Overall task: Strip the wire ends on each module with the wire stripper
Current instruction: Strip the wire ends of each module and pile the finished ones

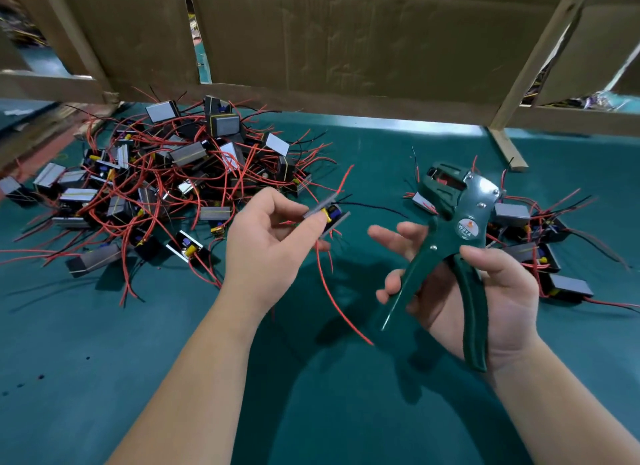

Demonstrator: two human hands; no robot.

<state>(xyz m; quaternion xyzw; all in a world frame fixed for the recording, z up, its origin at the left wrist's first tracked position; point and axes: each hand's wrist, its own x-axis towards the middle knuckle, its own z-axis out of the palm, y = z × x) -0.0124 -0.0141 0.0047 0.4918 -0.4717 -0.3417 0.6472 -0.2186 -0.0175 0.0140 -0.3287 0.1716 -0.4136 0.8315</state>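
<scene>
Head view, nearest first: the right hand [485,302] grips the green wire stripper [450,236], thumb over one handle and fingers behind the other. The handles are spread and the tool's head points up and away. The left hand [270,229] pinches one module [329,217] between thumb and fingertips, lifted above the green counter [138,360], near the tool but not touching it. A red wire [331,302] hangs from the module between the hands, and a black wire [374,207] runs out toward the stripper. Neither end is in the tool's mouth yet, so the step in hand looks like feeding one in. To do it well, steady the module, present the wire straight across the mouth with only its tip inside, then squeeze the handles fully. Farther off, a large pile of modules [156,174] lies to the left and a smaller pile [512,215] to the right; which is finished I cannot tell. Cardboard panels [346,49] close the back.
</scene>
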